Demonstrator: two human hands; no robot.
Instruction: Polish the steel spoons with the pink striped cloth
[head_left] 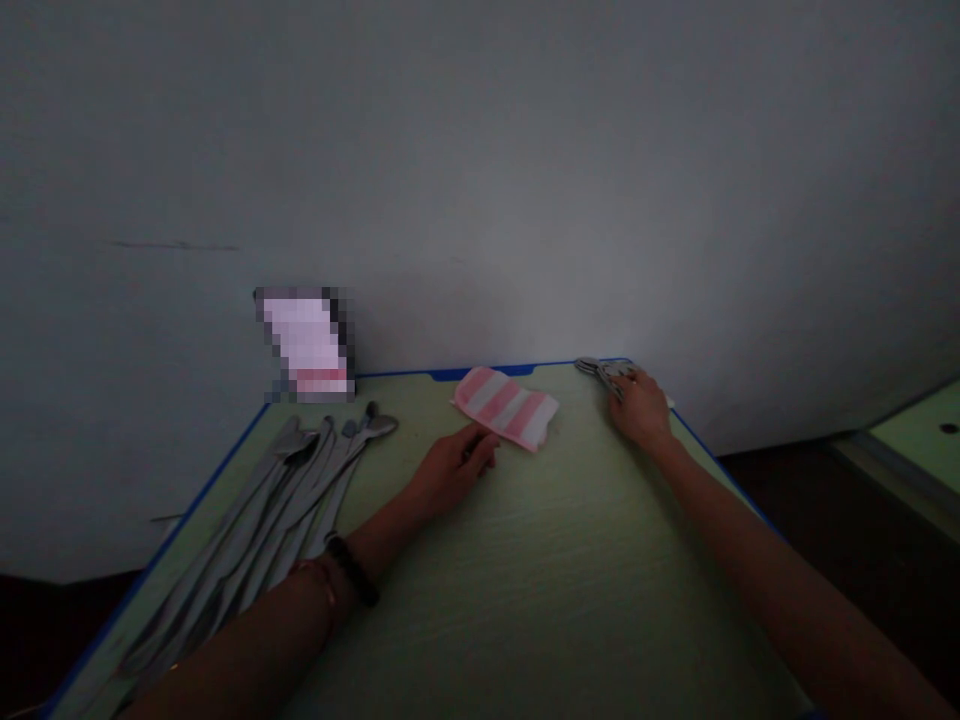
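Note:
A pink-and-white striped cloth pouch lies near the far edge of the table. My left hand rests just in front of it, fingers loosely bent and the thumb apart, with no object visible in them; the fingertips are at the pouch's near edge. At the far right corner is a small pile of metal spoons. My right hand reaches over this pile with its fingers closed around part of it, so some of the spoons are hidden. Several long-handled metal spoons lie side by side along the left, partly behind my left forearm.
The light green table has a blue rim and stands against a grey wall. A pixelated upright device with a bright screen stands at the far left corner. Another green surface is off to the right.

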